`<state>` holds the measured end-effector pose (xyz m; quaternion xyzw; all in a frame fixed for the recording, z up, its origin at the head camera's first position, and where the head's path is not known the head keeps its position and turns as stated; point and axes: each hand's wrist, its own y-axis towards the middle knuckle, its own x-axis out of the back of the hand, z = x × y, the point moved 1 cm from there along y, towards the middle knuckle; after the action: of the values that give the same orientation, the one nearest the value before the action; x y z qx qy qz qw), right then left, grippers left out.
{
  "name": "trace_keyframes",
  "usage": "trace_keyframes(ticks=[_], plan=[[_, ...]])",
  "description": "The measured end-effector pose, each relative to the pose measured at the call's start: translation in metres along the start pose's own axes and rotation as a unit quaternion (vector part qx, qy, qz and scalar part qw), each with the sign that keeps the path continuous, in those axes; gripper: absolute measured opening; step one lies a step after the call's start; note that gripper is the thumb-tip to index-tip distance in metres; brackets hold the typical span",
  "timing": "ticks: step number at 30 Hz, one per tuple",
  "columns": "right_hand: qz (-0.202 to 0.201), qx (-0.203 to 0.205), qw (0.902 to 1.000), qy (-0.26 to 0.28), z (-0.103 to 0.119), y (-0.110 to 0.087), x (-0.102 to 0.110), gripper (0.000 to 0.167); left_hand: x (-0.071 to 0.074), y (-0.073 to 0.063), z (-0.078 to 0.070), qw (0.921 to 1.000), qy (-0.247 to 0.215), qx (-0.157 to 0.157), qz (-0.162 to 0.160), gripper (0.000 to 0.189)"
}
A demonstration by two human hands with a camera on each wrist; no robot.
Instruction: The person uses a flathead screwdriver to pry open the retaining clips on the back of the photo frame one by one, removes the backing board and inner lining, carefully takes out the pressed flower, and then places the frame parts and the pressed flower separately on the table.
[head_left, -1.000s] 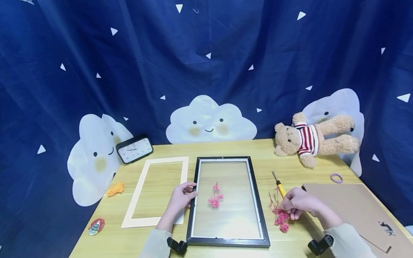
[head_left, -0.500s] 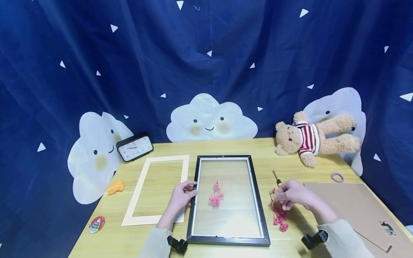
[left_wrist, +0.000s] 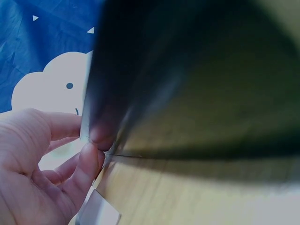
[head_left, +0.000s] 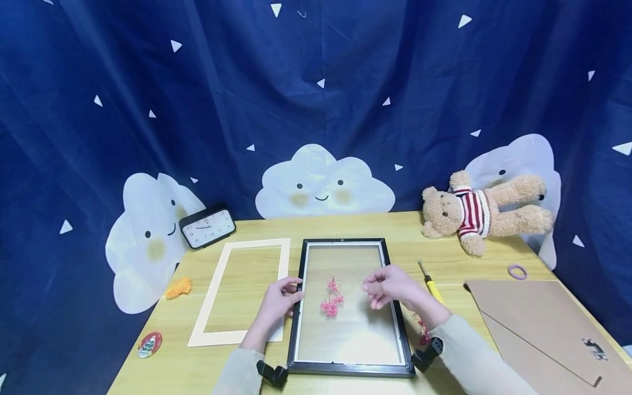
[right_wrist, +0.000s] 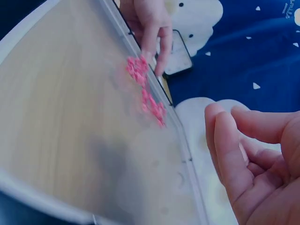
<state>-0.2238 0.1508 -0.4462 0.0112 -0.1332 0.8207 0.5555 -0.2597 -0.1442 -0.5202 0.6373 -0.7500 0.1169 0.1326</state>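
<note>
My left hand (head_left: 276,302) grips the left side of a black picture frame (head_left: 350,370), thumb and fingers at its edge in the left wrist view. The frame lies flat, with a clear pane inside its white inner border. On the pane is a sprig of pink dried flowers (head_left: 331,302). My right hand (head_left: 392,288) hovers over the pane's right part, apart from the sprig, its fingers loosely bent. Between those fingertips (right_wrist: 227,129) nothing shows in the right wrist view. More pink flowers (head_left: 423,332) lie right of the frame, partly hidden by my right forearm.
A white mat border (head_left: 222,269) lies left of the frame, near a clock (head_left: 207,227), orange yarn (head_left: 179,288) and a round badge (head_left: 150,345). Rightward are a yellow-handled screwdriver (head_left: 433,288), a brown backing board (head_left: 533,318), a purple ring (head_left: 517,272) and a teddy bear (head_left: 474,214).
My right hand has left the flowers on the right and moved leftward over the picture frame. My left hand stays on the frame's left edge.
</note>
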Motion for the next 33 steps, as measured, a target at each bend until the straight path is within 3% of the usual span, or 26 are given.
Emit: trace_keyframes(ticks=[9, 14, 24, 33], plan=[[0.007, -0.018, 0.9990, 0.040, -0.005, 0.025, -0.019, 0.028, -0.001, 0.000, -0.001, 0.9999, -0.016, 0.006, 0.002, 0.033], [-0.017, -0.040, 0.9981, 0.043, -0.007, 0.036, -0.027, 0.024, -0.001, 0.000, -0.001, 0.9998, -0.019, 0.001, 0.007, 0.034], [-0.056, -0.082, 0.9949, -0.019, -0.016, 0.046, -0.053, 0.009, -0.002, -0.001, 0.006, 0.9997, -0.019, -0.005, 0.012, 0.034], [-0.074, -0.102, 0.9912, -0.041, -0.017, 0.054, -0.063, 0.008, -0.001, 0.000, 0.005, 0.9999, -0.016, 0.002, 0.005, 0.034]])
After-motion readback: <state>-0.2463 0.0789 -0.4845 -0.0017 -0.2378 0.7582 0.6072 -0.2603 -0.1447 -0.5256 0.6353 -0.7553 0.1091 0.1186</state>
